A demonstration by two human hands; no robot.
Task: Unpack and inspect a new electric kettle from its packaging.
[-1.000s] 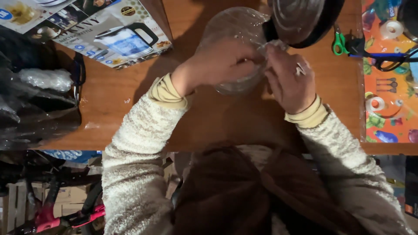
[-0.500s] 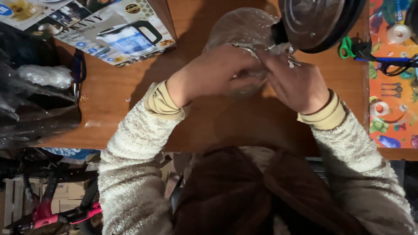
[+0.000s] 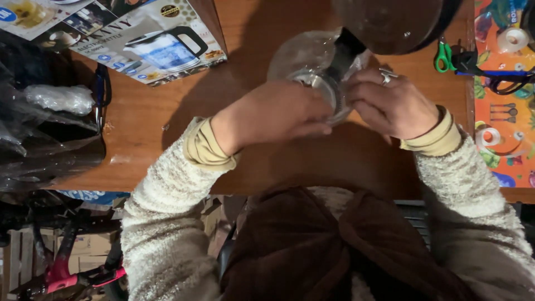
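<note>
A clear glass kettle point(image 3: 301, 56) in thin plastic wrap lies tilted on the wooden table point(image 3: 150, 139), its black handle point(image 3: 344, 51) pointing up. My left hand point(image 3: 273, 114) curls over the near side of its metal-ringed end. From the right, my right hand point(image 3: 393, 106), with a ring on one finger, grips the same end, fingers on the wrap. A dark round part point(image 3: 390, 22) with a shiny face sits just above the handle at the top edge; whether it is joined to the kettle is unclear.
A printed cardboard box point(image 3: 150, 39) picturing a kettle lies at the back left. A black bag with crumpled plastic point(image 3: 50, 128) fills the left edge. Green-handled scissors point(image 3: 444, 56), cables and tape rolls point(image 3: 486, 136) rest on a colourful mat point(image 3: 504, 111) at right.
Both hands have closed in around the kettle's ringed end, the left sliding right over it. The dark round part has shifted up and right in view.
</note>
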